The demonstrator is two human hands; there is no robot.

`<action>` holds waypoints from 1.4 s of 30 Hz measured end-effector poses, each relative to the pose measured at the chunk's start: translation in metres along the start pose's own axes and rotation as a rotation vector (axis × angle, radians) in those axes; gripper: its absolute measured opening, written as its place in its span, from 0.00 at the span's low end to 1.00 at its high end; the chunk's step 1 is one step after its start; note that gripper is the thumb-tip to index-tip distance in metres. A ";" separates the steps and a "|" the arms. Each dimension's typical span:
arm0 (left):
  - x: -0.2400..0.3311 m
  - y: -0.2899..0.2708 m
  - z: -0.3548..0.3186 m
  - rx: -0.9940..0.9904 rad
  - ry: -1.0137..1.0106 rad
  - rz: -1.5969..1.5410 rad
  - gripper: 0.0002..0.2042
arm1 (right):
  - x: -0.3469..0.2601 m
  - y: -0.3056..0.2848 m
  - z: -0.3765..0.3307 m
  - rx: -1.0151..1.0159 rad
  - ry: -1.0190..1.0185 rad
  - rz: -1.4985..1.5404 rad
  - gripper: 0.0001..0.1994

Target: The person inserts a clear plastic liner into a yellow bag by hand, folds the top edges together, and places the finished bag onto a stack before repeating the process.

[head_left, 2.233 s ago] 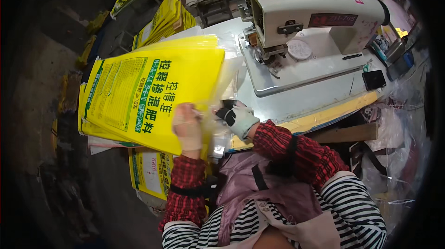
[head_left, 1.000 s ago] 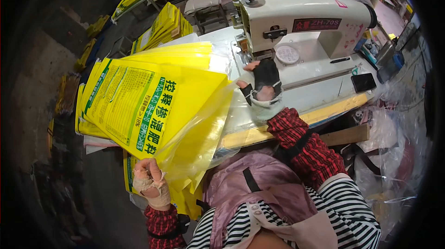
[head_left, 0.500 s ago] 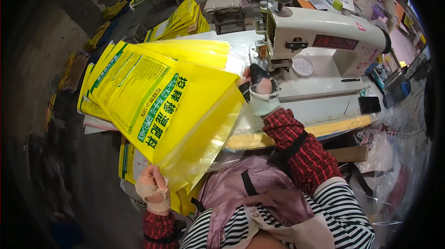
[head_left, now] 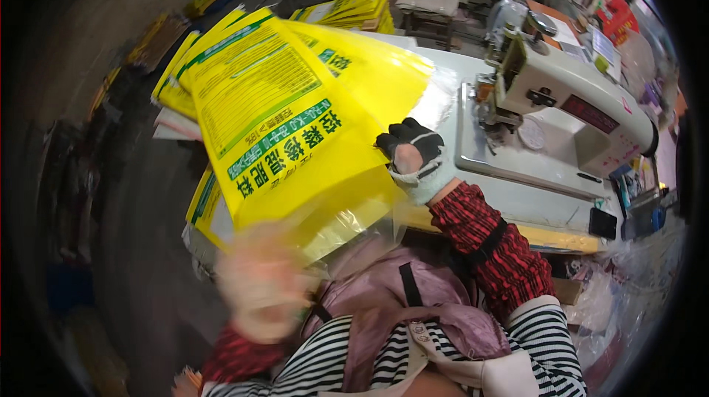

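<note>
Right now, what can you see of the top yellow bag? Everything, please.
The top yellow bag looks like thin plastic, with green bands and dark lettering; its near end is glossy and partly see-through. It lies slanted over other yellow bags, left of the sewing machine. The right hand is at its right edge; the grip is unclear. The left hand is a blur at the near left corner; its hold cannot be told.

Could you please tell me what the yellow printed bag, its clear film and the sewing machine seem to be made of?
The yellow printed bag: probably plastic, smooth and slightly glossy. Its clear film: likely thin plastic, being see-through with wrinkled glints. The sewing machine: probably painted metal, judging by its rigid, off-white, shiny body.
</note>
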State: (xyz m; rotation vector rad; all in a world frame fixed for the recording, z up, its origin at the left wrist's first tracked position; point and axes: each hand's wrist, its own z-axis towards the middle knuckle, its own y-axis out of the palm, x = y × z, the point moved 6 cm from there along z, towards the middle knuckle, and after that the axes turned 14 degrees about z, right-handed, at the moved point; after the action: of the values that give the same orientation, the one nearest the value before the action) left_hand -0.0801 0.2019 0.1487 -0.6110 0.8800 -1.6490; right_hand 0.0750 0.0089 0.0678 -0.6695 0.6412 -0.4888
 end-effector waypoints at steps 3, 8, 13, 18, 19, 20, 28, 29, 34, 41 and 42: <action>0.040 0.100 -0.010 -0.427 0.102 -0.323 0.12 | -0.031 0.008 -0.012 -0.144 -0.028 0.011 0.08; -0.108 0.161 -0.098 -0.560 -0.225 0.486 0.11 | -0.023 0.003 -0.053 -0.419 0.054 0.036 0.07; -0.197 0.136 -0.122 -0.559 -0.237 0.572 0.14 | -0.026 0.036 -0.072 -0.385 -0.038 0.207 0.10; -0.141 0.059 -0.093 -0.299 -0.057 0.168 0.18 | -0.023 0.035 -0.062 -0.333 -0.003 0.101 0.10; -0.139 0.044 -0.094 -0.162 -0.263 -0.225 0.18 | -0.023 0.030 -0.061 -0.312 -0.013 0.078 0.10; -0.142 0.036 -0.097 0.009 -0.449 -0.657 0.18 | -0.024 0.025 -0.061 -0.300 -0.034 0.107 0.10; -0.168 0.082 -0.084 0.118 -0.420 0.024 0.14 | -0.025 0.007 -0.085 -0.237 -0.011 0.110 0.11; -0.161 0.082 -0.074 0.103 -0.308 0.216 0.12 | -0.024 0.007 -0.088 -0.245 0.008 0.124 0.11; -0.153 0.067 -0.060 0.506 -0.905 -1.441 0.15 | -0.019 0.011 -0.099 -0.276 0.013 0.092 0.11; -0.135 0.043 -0.030 0.323 -1.064 -0.879 0.16 | -0.024 -0.004 -0.095 -0.112 -0.074 0.170 0.09; -0.133 0.058 -0.027 0.272 -1.277 -1.095 0.15 | -0.025 -0.008 -0.094 -0.084 -0.088 0.186 0.08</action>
State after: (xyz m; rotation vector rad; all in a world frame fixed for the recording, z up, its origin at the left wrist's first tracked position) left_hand -0.0333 0.3302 0.0929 -1.8271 -0.7462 -1.6897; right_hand -0.0083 -0.0203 0.0258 -0.6991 0.6363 -0.2593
